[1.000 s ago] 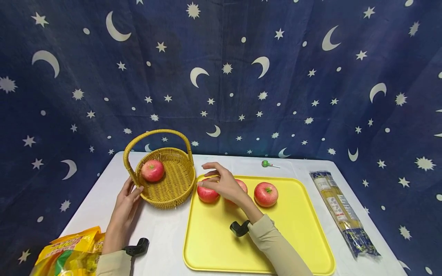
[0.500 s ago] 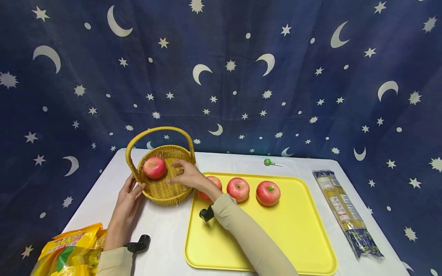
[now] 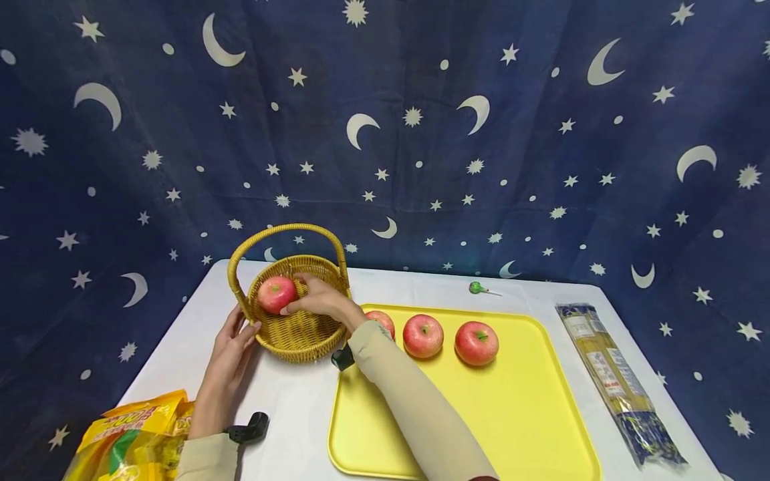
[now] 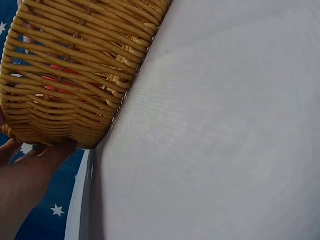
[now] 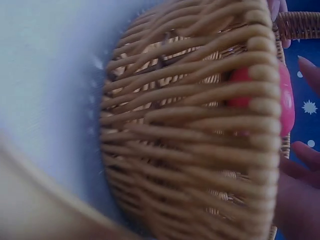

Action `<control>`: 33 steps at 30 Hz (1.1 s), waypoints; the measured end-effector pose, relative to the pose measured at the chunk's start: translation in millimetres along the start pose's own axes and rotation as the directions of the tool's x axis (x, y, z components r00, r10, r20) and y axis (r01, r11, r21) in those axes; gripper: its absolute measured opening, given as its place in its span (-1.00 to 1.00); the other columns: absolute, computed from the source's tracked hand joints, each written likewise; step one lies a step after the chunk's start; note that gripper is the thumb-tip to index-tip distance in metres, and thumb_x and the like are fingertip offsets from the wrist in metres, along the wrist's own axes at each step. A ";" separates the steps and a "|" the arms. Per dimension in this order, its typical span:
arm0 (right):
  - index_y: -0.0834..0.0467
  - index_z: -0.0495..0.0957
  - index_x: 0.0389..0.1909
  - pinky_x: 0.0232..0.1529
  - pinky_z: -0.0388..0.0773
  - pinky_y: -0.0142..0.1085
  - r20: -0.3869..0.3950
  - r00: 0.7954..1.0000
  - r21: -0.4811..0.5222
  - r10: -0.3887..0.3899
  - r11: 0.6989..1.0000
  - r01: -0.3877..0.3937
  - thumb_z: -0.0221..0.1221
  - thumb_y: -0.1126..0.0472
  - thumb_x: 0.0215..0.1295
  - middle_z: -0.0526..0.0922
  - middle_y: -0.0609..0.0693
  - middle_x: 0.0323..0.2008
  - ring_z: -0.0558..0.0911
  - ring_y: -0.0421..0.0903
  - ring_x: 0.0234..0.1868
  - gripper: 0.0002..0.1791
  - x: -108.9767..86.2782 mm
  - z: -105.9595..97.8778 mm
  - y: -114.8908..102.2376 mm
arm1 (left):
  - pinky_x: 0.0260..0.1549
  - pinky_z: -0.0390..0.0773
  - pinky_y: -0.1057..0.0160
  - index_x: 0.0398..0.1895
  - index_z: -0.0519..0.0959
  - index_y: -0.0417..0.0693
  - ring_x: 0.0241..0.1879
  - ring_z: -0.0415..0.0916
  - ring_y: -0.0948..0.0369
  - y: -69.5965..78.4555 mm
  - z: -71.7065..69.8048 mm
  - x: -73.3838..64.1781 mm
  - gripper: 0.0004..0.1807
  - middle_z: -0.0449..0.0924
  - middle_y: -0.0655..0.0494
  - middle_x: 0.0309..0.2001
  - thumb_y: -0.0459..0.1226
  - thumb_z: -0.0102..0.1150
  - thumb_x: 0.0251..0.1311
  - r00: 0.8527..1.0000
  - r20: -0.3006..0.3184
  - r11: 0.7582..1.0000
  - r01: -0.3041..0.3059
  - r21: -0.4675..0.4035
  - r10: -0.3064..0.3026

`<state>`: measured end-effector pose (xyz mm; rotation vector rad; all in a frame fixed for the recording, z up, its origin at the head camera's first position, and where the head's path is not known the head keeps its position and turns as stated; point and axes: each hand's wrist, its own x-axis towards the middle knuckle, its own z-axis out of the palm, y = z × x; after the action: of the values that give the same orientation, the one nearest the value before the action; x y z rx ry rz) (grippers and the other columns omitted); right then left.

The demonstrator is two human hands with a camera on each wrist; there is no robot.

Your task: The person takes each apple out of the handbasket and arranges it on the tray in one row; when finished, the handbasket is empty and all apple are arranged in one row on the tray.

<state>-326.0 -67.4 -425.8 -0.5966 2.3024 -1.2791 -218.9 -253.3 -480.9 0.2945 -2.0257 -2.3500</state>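
Note:
A wicker basket (image 3: 301, 341) with a tall arched handle stands at the table's left side, with one red apple (image 3: 277, 294) inside. My left hand (image 3: 227, 354) holds the basket's left side, thumb at the rim near the handle's foot. In the left wrist view its fingers (image 4: 57, 152) lie against the woven wall. My right hand (image 3: 321, 298) reaches over the basket's right rim, thumb and fingers spread on either side of the apple's right part. Through the weave in the right wrist view, the apple (image 5: 285, 100) shows between these parted fingers.
A yellow tray (image 3: 511, 427) bears three more apples, such as the middle apple (image 3: 423, 336); my right sleeve partly covers the left one. A green lollipop (image 3: 477, 288) lies behind it. A long clear packet (image 3: 616, 381) lies right, yellow snack bags (image 3: 135, 434) front left.
My right hand has moved left from above the tray's apples into the basket, up to the apple there. The left hand stays at the basket. The view has shifted slightly.

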 end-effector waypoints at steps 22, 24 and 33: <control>0.11 0.37 0.47 0.23 0.47 -0.42 0.091 0.991 -0.156 -0.098 0.982 0.111 0.50 0.15 0.08 0.58 0.03 0.26 0.54 -0.16 0.16 -0.10 1.5 6.5 2.3 | 0.59 0.02 0.08 0.70 -0.27 0.09 0.64 -0.20 0.13 -1.6 10.3 0.0 -0.18 -0.37 0.13 0.70 -0.35 -0.12 0.56 1.000 0.023 1.000 -0.001 -0.002 0.002; 0.11 0.39 0.45 0.18 0.47 -0.46 0.123 0.986 -0.191 -0.112 0.972 0.135 0.50 0.14 0.07 0.59 0.01 0.22 0.53 -0.19 0.10 -0.13 -2.3 8.7 2.1 | 0.59 0.02 0.09 0.70 -0.28 0.09 0.64 -0.19 0.11 -2.0 9.3 -0.9 -0.17 -0.37 0.12 0.70 -0.35 -0.11 0.56 1.000 0.028 1.000 -0.003 -0.007 0.003; 0.08 0.43 0.41 0.17 0.46 -0.49 0.176 0.968 -0.332 -0.177 0.915 0.228 0.53 0.15 0.06 0.62 -0.04 0.21 0.56 -0.21 0.13 -0.16 -19.3 14.2 2.2 | 0.60 -0.03 0.07 0.70 -0.28 0.12 0.65 -0.24 0.13 0.5 -0.2 -1.8 -0.18 -0.40 0.15 0.70 -0.35 -0.12 0.57 1.000 0.012 1.000 0.014 -0.001 -0.014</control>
<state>-302.7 -65.1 -431.3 -1.0375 2.4104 -0.8752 -217.2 -253.3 -480.2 0.2961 -2.0344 -2.3669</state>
